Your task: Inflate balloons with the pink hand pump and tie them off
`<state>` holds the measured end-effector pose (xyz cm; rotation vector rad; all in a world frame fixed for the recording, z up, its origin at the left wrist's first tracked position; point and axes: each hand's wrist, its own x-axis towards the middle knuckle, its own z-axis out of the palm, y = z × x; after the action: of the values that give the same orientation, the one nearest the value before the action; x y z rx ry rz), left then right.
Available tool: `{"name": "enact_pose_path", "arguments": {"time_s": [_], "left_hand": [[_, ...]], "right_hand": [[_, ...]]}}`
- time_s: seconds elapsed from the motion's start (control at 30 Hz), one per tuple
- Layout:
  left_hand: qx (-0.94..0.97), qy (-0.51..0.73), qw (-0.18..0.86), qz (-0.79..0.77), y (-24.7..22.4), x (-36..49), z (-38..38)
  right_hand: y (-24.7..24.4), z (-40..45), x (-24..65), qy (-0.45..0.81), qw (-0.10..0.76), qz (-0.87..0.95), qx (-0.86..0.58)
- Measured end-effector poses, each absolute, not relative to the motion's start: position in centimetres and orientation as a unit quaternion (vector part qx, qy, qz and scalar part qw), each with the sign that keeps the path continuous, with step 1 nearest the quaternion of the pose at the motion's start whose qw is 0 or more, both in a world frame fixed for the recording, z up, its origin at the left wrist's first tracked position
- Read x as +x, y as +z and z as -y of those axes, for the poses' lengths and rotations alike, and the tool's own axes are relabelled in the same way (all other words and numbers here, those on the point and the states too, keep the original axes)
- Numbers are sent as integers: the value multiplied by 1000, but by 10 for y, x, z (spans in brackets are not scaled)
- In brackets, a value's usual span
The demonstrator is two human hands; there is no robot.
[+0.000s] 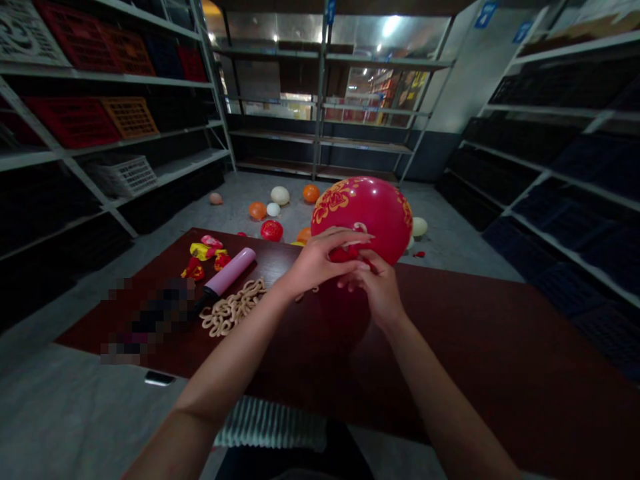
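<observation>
No brand or label is readable from here. The red balloon (pixel 363 220) carries a gold flower pattern, but I can't make out any lettering in it, and the blue signs (pixel 485 14) up near the ceiling are too small and skewed to read.

My left hand (pixel 315 263) is curled around the balloon's knotted-looking red neck (pixel 347 254), its fingers reaching across the top. My right hand (pixel 375 290) pinches the same neck from below and to the right, so the two hands are closed and touching each other there. The balloon is fully blown up and stands just above my hands, near the far edge of the tabletop (pixel 480 340).

The tabletop is dark and glossy, and my forearms cross its near edge. It runs on well past my right hand. To the left of my left hand lie a pink hand pump (pixel 229 272), a heap of tan linked loops (pixel 233 308), and some limp red and yellow balloons (pixel 203 251). A blurred patch (pixel 150 320) hides whatever sits beyond the pump.

Past the far edge, loose balloons (pixel 273 210) in orange, cream and red lie on the concrete floor (pixel 235 207). Shelves (pixel 115 77) line both sides, with red crates (pixel 75 122) on the left. A phone (pixel 159 378) lies on the floor near the tabletop's left corner.
</observation>
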<state>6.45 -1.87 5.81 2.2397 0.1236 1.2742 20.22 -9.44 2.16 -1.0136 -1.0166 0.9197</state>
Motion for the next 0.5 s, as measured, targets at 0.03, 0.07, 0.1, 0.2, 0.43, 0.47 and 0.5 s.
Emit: {"name": "enact_pose_path", "arguments": {"time_s": [0.03,0.07,0.1,0.2,0.43,0.47,0.5], "left_hand": [[838,472,271,-43,63,63,14],[838,473,269,-41,66,61,9],[837,475,268,-42,70,59,5],[832,486,262,-42,76,56,-5],[771,575,270,-43,71,59,-15],[764,586,266,-45,70,59,-15],[758,596,261,-46,69,60,-14]], "right_hand": [[32,92,204,423,649,451,-444],[42,89,205,436,638,456,-441],[50,86,207,445,629,463,-437],[67,74,207,456,613,482,-428],[74,55,195,446,616,476,-443],[73,54,194,444,613,474,-450],[72,54,193,442,610,472,-458]]}}
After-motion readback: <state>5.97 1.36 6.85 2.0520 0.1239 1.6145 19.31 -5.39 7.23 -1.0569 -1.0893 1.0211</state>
